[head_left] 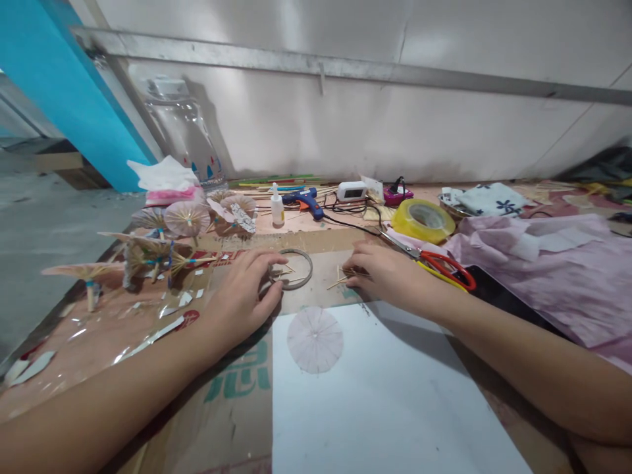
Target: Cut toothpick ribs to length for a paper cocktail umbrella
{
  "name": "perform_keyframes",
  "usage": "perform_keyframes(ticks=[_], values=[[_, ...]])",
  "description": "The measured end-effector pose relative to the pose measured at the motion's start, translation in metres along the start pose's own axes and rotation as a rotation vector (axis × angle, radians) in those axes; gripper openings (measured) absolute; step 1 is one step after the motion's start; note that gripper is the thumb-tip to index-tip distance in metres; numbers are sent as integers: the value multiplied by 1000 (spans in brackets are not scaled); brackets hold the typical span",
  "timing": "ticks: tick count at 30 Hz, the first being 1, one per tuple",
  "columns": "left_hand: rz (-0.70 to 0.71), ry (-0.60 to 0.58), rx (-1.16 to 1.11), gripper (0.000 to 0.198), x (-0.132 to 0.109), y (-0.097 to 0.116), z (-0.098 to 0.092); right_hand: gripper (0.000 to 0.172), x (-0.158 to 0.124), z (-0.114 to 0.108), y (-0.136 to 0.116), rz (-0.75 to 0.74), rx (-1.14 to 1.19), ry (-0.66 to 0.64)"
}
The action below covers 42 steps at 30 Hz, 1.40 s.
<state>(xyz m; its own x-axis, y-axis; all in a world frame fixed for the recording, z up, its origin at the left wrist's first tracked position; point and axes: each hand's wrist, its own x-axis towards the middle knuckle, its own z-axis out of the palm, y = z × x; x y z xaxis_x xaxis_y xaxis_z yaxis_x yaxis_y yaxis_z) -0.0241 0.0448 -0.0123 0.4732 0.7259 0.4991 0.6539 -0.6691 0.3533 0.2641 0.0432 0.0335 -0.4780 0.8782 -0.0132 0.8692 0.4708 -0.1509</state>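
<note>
My left hand (249, 280) is at the left edge of a thin grey ring (310, 266), its curled fingers and thumb on either side of that edge. A few short thin wooden sticks (289, 266) lie inside the ring, partly hidden by the fingers. Over the cardboard to the right, my right hand (378, 270) has its fingers bent round more thin wooden sticks (337, 282), whose ends poke out at the fingertips. A pleated pale pink paper disc (315, 339) lies flat on a white sheet (385, 401) nearer to me.
Small paper umbrellas (153, 253) stand at left among paper scraps. Behind are a glue bottle (277, 207), a blue glue gun (309, 201) and a yellow tape roll (423, 220). Red-handled scissors (447, 266) lie beside my right forearm, near pink cloth-like material (543, 263). A clear jug (182, 131) stands by the wall.
</note>
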Motion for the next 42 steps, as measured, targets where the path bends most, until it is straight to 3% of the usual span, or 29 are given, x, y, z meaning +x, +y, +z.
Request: perform_keyframes(ticks=[8, 10, 16, 21, 32, 38, 42], values=[[-123, 58, -62, 29, 3, -7, 1, 19, -7, 14, 1, -88, -77, 43], [-152, 64, -57, 22, 4, -8, -1, 18, -8, 16, 1, -109, -96, 59], [18, -49, 168, 24, 4, -1, -10, 16, -10, 19, 1, -145, -121, 100], [-12, -98, 235, 28, 2, 1, -8, 24, -7, 17, 0, -165, -139, 109], [-62, -52, 101, 26, 3, -5, -3, 12, -1, 2, -1, 68, -66, 74], [-65, -37, 57, 28, 4, -4, -1, 5, -6, -3, -11, -20, 136, 139], [-100, -38, 3, 37, 4, -6, 1, 6, 14, 3, -29, -183, 118, 170]])
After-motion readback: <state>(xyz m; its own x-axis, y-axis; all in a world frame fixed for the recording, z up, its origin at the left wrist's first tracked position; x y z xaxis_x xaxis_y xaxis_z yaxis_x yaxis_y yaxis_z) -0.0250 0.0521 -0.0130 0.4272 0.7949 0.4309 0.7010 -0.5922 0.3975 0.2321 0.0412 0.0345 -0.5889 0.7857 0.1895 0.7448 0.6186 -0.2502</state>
